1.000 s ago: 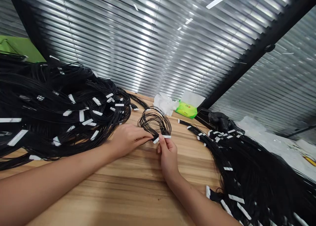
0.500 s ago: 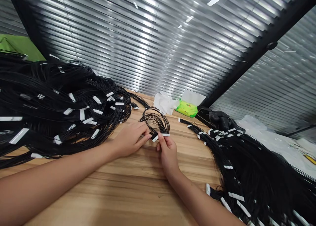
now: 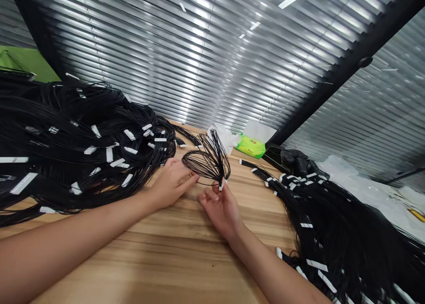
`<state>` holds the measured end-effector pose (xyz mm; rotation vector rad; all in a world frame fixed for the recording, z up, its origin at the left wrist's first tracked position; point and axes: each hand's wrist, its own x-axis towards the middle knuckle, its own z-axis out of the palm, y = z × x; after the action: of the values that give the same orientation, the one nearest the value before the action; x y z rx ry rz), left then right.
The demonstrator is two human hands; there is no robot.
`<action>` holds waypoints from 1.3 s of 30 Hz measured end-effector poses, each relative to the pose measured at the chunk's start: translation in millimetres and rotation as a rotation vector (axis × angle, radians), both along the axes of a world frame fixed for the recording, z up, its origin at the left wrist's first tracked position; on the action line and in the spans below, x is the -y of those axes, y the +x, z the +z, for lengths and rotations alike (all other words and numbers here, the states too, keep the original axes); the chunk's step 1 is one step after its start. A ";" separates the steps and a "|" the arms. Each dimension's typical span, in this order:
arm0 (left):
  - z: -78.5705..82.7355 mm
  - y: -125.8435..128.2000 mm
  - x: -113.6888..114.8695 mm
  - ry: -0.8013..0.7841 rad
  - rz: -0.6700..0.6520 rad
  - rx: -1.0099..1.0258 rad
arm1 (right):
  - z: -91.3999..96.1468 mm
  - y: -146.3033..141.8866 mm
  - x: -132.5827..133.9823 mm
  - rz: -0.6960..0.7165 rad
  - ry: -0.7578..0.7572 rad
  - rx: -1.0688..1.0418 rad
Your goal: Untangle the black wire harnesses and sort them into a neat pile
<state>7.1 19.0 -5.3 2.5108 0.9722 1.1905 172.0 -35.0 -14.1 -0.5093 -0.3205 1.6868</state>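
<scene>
A looped black wire harness [image 3: 206,163] is raised a little above the wooden table [image 3: 156,255], its thin wires fanned into two lobes. My right hand [image 3: 222,208] pinches it by a small white connector [image 3: 221,186] between thumb and fingers, palm turned up. On the other side, my left hand [image 3: 174,180] has its thumb and fingers closed at the left edge of the loop, gripping wires there. The fingertips of that hand are partly hidden, and the harness's other connector does not show.
To the left lies a big heap of black wire harnesses [image 3: 109,140] with white connectors. Another pile of harnesses [image 3: 345,233] covers the right side. Behind my hands are crumpled white tissue [image 3: 229,140] and a green tissue pack [image 3: 250,146]. Metallic blinds [image 3: 186,51] stand behind the table.
My right hand has turned palm up, tipping its connector on end. The harness's coil has spread from a round loop into two lobes. My left hand has shifted slightly left.
</scene>
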 end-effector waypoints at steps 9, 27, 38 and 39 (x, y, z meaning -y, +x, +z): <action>-1.1 7.5 -2.6 -0.519 -0.309 0.452 | 4.6 -4.3 14.2 0.253 0.138 0.082; -1.8 6.4 9.6 -0.589 -0.441 0.400 | 11.2 -3.1 20.6 0.399 0.112 0.085; -6.4 10.2 -3.2 -0.658 -0.308 0.469 | 2.7 -6.2 12.7 0.267 0.064 0.050; -7.2 11.1 -4.3 -0.600 -0.244 0.461 | 1.5 -5.4 9.8 0.194 0.037 0.016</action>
<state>18.3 23.2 -12.5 1.7285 0.7324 1.1173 166.6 -44.8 -12.7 -0.4767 -0.4236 1.8615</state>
